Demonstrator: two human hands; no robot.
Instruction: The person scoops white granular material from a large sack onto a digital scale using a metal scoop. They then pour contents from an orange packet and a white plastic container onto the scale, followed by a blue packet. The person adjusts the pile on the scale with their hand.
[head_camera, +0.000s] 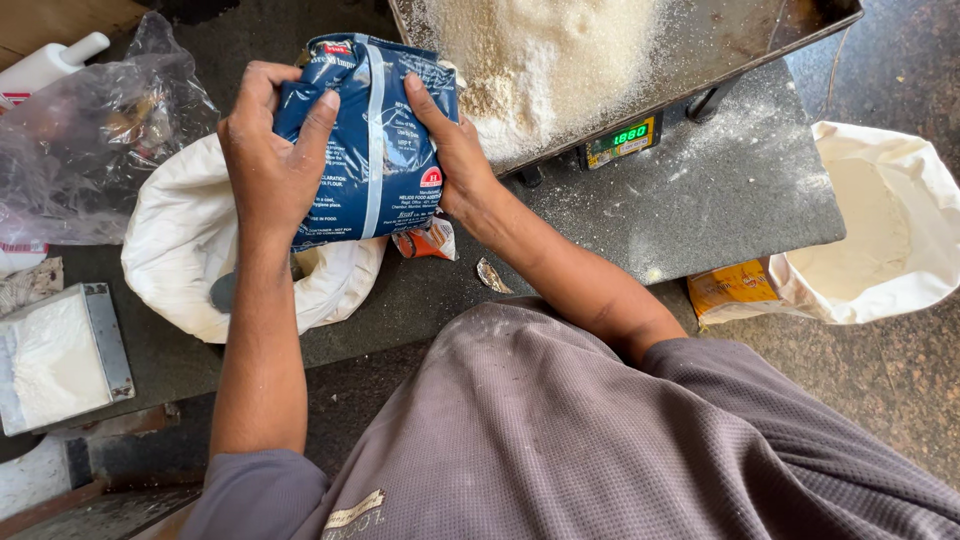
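Note:
A blue packet (375, 150) with white print is held upended between both hands, its mouth pointing toward a metal tray (740, 40) that holds a heap of white powder (540, 50). My left hand (268, 155) grips the packet's left side. Wrapped around its right side is my right hand (455, 150). The tray rests on a weighing scale (622, 140) with a lit green display.
A white sack (190, 250) lies below the packet. Another open white sack of flour (880, 230) stands at the right. A crumpled clear plastic bag (90, 130) and a metal tin of white powder (60, 355) are on the left. Small torn wrappers (430, 240) lie on the dusty counter.

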